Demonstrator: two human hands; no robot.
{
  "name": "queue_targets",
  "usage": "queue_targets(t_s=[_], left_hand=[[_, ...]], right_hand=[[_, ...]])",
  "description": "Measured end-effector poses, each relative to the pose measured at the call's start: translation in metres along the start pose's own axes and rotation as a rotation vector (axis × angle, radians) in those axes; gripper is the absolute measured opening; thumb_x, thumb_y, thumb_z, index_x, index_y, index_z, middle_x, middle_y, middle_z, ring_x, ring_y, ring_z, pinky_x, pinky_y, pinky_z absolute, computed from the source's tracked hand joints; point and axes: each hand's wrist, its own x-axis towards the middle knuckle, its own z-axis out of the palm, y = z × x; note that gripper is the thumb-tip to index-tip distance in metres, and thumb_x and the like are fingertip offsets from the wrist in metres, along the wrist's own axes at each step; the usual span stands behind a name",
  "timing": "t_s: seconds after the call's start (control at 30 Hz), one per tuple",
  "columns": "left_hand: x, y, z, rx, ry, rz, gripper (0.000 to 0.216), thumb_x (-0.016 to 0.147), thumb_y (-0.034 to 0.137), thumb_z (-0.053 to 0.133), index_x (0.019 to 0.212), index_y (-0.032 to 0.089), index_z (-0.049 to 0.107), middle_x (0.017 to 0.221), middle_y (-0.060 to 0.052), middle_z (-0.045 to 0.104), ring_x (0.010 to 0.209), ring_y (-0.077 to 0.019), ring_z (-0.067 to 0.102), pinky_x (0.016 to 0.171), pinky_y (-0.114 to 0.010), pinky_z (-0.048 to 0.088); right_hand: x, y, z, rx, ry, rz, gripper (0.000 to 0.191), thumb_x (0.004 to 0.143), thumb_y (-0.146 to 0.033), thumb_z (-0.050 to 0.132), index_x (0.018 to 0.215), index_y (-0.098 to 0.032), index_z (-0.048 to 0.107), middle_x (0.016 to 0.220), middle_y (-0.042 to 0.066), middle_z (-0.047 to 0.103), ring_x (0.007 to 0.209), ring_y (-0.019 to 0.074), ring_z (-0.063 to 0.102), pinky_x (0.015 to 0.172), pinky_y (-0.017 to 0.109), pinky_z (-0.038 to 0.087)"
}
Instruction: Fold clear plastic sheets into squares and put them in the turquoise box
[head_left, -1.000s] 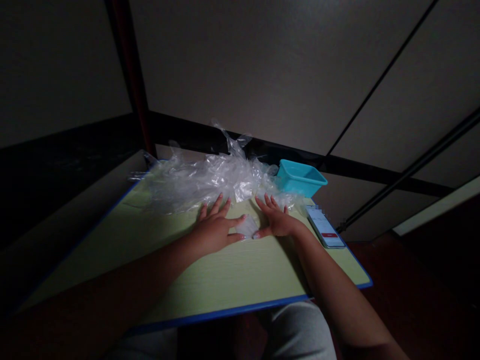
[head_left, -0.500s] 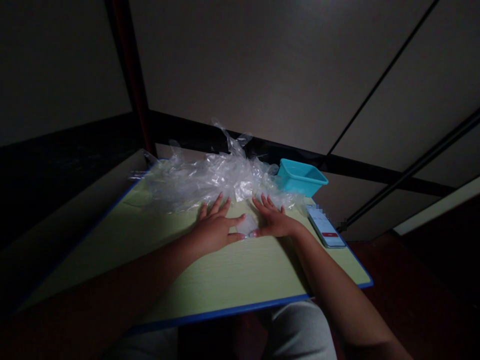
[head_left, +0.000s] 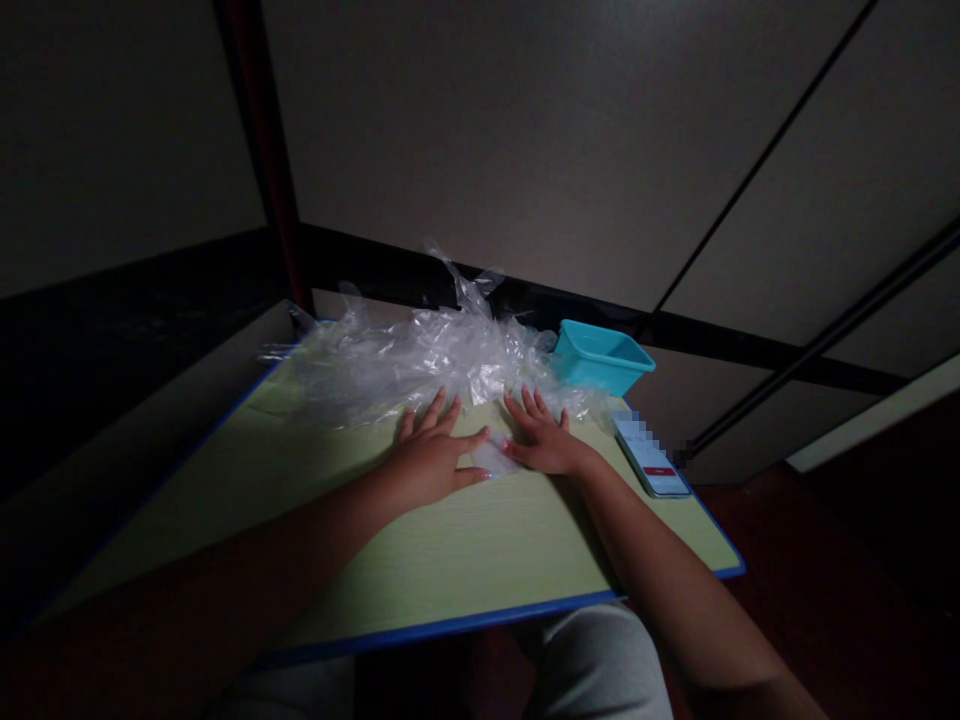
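A small piece of clear, whitish plastic film (head_left: 492, 458) lies flat on the pale green tabletop (head_left: 480, 550). My left hand (head_left: 431, 455) is spread palm down, its thumb and forefinger touching the film's left side. On the film's right edge rests the thumb of my right hand (head_left: 546, 440), whose other fingers are stretched out over the table. Just beyond my fingertips is a loose heap of clear plastic (head_left: 420, 355), crumpled and shiny; single pieces in it are hard to make out.
A turquoise plastic basket (head_left: 604, 365) stands at the back right beside the heap. Near the table's right edge lies a phone (head_left: 651, 460) with its screen lit. Dark-trimmed wall panels (head_left: 487, 140) rise behind the table, and my knee (head_left: 600, 660) is under its front edge.
My right thumb has shifted slightly up and away from me along the film's right edge. My left hand stays where it was.
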Motion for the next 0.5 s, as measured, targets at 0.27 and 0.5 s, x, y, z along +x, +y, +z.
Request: queue_targets(t_s=[0.27,0.5], left_hand=[[-0.0001,0.0021,-0.0037,-0.003,-0.026,-0.01,0.057,0.073,0.062,0.053,0.125,0.044,0.042,0.148,-0.001,0.016,0.134,-0.0324,-0.005,0.1,-0.058,0.001],[0.0009,0.0001,-0.0015,-0.004,-0.018,0.001,0.057,0.072,0.063,0.052,0.125,0.044,0.042,0.148,-0.002,0.017,0.134,-0.0319,-0.006,0.1,-0.057,0.002]], right_hand=[[0.0036,0.0003,0.0039,-0.055,0.028,0.056,0.076,0.081,-0.06,0.035,0.141,-0.031,-0.001,0.146,0.007,-0.017,0.132,0.0298,-0.018,0.095,0.063,-0.007],[0.0075,0.0076,0.0049,-0.035,0.034,0.089,0.07,0.083,-0.056,0.033,0.141,-0.032,0.0,0.146,0.007,-0.017,0.132,0.0291,-0.017,0.094,0.065,-0.005]])
